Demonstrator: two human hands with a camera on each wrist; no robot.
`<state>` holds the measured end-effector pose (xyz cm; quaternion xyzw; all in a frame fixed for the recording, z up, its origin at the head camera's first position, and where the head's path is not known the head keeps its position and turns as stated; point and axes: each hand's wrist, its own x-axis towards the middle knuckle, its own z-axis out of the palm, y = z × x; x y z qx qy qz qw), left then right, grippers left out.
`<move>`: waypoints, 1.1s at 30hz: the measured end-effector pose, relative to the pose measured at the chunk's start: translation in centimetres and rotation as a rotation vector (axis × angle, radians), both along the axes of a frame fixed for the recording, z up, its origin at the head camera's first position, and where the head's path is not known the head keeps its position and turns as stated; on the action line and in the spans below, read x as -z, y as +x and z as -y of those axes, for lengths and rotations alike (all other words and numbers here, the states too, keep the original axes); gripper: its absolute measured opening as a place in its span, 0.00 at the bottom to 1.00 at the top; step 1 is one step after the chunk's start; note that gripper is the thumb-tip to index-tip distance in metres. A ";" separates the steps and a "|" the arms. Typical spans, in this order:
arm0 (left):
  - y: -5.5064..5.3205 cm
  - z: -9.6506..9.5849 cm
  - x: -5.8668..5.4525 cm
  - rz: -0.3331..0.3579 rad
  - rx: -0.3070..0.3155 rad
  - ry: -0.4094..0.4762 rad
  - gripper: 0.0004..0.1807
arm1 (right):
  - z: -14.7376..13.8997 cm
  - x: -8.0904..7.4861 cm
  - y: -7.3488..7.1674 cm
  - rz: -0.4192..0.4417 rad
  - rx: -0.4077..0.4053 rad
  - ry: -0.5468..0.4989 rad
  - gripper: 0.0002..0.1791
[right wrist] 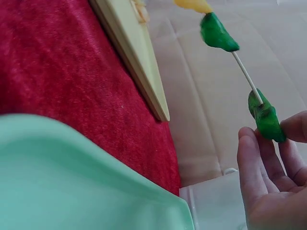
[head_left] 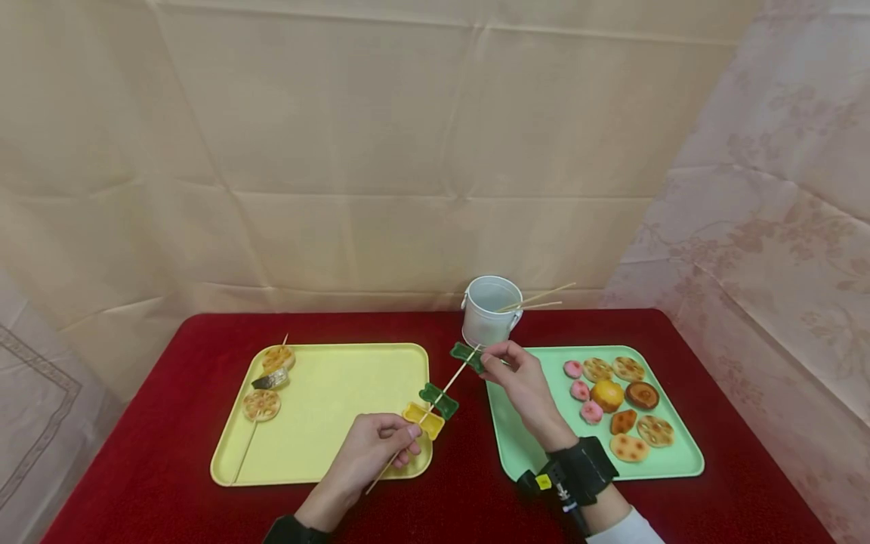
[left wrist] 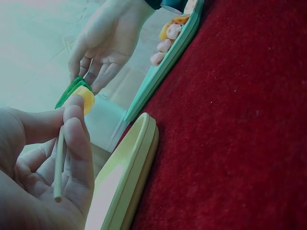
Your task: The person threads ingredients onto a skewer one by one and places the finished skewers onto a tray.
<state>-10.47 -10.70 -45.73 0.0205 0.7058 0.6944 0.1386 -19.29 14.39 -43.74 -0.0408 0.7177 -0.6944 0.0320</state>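
My left hand (head_left: 377, 447) pinches a thin wooden skewer (head_left: 457, 375) between thumb and fingers, its blunt lower end sticking out below the hand. Threaded just above those fingers are a yellow pepper piece (head_left: 432, 428) and, against it, a green pepper piece (head_left: 445, 406). At the skewer's upper end, my right hand (head_left: 529, 389) pinches a second green pepper piece (right wrist: 266, 120) by its edge. The right wrist view shows the stick meeting this piece, with bare stick between the two green ones. The skewer slants up to the right, over the gap between two trays.
On the left, a yellow tray (head_left: 340, 393) bears a loaded skewer with round slices (head_left: 261, 406) and a dark-skinned piece (head_left: 270, 379). The green tray (head_left: 510, 431) at right holds pink pieces (head_left: 580, 390) and several browned slices (head_left: 655, 431). Behind stands a white bucket (head_left: 485, 329) with skewers (head_left: 547, 293).
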 end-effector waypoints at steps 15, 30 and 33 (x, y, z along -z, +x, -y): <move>0.1 0.0 0.1 -0.109 -0.117 -0.206 0.11 | 0.9 0.5 0.9 -0.077 -0.102 0.253 0.07; -0.1 0.1 0.5 -0.076 -0.107 -0.210 0.10 | 1.2 0.5 1.2 -0.106 -0.213 0.324 0.07; -0.1 0.1 0.5 -0.076 -0.104 -0.221 0.10 | 1.2 0.6 1.1 -0.105 -0.223 0.328 0.09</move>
